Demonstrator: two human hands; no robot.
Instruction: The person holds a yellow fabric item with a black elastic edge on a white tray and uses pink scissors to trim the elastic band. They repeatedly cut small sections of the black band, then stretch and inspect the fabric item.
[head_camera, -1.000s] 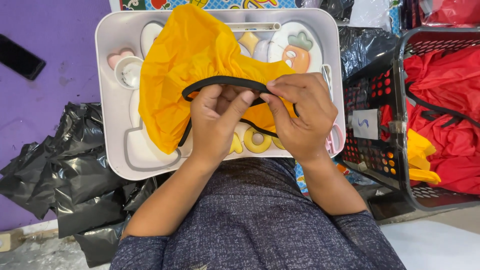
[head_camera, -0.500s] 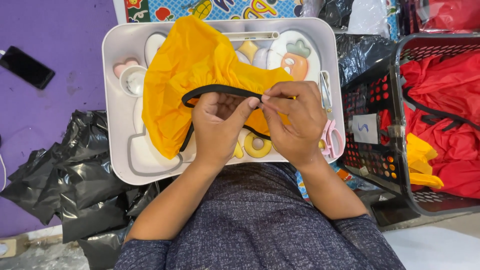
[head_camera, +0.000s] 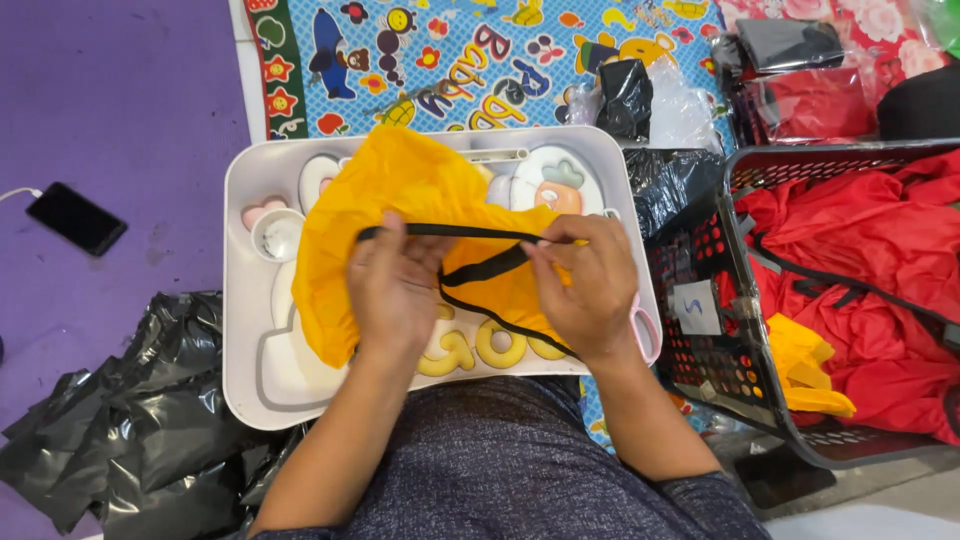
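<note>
Purple floor matting is spreading out beyond a white plastic lap tray (head_camera: 245, 300) with moulded compartments, which is serving as the surface and lying across the person's knees. On the tray, a crumpled orange fabric bag (head_camera: 400, 215) is covering most of the middle, and a black drawstring cord (head_camera: 470, 232) is running across its near edge. The left hand (head_camera: 395, 285) is resting on the orange fabric, its fingers closing around the left part of the cord. The right hand (head_camera: 585, 285) is sitting toward the tray's right side, its fingers pinching the cord where it doubles back in a loop. Yellow ring-shaped toys (head_camera: 495, 345) are peeking out at the tray's near edge, between the two wrists. Right of the tray, a black-and-red mesh basket (head_camera: 720, 340) is holding red fabric (head_camera: 860, 260). Left of the tray, a black smartphone (head_camera: 76, 218) is lying on the purple matting, and crumpled black plastic bags (head_camera: 140, 430) are lying near the tray's near-left corner. Beyond the tray's far edge, a colourful cartoon play mat (head_camera: 450, 50) is showing.
</note>
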